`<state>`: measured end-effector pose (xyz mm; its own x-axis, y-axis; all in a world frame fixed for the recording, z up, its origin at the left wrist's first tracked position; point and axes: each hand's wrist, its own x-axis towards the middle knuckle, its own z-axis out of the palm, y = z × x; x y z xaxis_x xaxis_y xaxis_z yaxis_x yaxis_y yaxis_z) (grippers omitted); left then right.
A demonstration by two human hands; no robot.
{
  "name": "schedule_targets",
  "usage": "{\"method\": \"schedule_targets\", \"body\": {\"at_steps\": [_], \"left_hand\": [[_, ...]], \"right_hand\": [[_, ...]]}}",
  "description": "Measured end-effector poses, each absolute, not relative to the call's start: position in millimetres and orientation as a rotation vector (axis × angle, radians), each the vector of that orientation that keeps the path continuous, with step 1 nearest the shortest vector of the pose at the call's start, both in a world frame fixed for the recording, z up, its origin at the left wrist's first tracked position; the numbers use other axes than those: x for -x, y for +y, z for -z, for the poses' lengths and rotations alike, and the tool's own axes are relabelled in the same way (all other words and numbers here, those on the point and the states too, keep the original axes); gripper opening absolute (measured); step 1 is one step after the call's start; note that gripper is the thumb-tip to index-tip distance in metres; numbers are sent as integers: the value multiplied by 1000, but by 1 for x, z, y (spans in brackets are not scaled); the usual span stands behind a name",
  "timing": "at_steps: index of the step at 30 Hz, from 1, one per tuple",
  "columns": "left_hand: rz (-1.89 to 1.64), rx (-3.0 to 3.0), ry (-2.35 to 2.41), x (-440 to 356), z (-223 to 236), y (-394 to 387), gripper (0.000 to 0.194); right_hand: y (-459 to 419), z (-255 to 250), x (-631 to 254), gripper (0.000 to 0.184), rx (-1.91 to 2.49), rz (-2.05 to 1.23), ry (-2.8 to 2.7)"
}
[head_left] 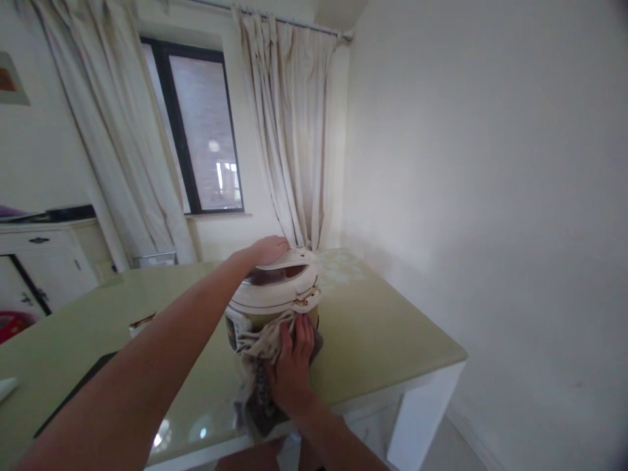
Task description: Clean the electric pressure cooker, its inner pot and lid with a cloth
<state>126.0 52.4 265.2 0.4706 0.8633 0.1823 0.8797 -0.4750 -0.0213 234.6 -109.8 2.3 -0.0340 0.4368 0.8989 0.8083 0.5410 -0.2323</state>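
A: What is the glossy, pale green table with white sides (pixel 387 333) carrying?
B: A round, white-lidded electric cooker (pixel 279 292) is standing upright on it.
A: And towards the left?
B: A flat black object (pixel 95 367) is lying partly hidden; a small white-and-brown item (pixel 137 326) is resting farther back; a slim white object (pixel 6 387) is showing at the view's edge.

One left hand (pixel 269 250) and one right hand (pixel 294 366), two hands in all; one rice cooker (pixel 275 297); one cloth (pixel 259 379); one worktop (pixel 373 327); two curtains (pixel 294 111); one curtain rod (pixel 307 26); one window (pixel 203 131); one cabinet (pixel 59 265); one wall picture (pixel 12 82).
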Motion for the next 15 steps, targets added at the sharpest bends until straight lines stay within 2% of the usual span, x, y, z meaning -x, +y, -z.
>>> {"method": "schedule_targets", "body": {"at_steps": [2, 4, 6, 8, 11, 15], "left_hand": [[198, 2573, -1604, -131, -267, 56, 41], [192, 2517, -1719, -138, -268, 59, 38], [230, 2394, -1892, -146, -266, 58, 45], [313, 2225, -2066, -154, -264, 53, 60], [515, 2062, -2240, -159, -261, 41, 67], [630, 2097, -2239, -159, -260, 30, 50]], "right_hand": [[-109, 0, -225, 65, 1018, 563, -1724], [-102, -7, -223, 56, 912, 704, -1864], [-95, -21, -226, 46, 741, 824, -2028], [-89, -37, -232, 39, 571, 885, -2152], [-87, -49, -248, 39, 459, 864, -2232], [-90, -24, -283, 52, 568, 654, -2087]]}}
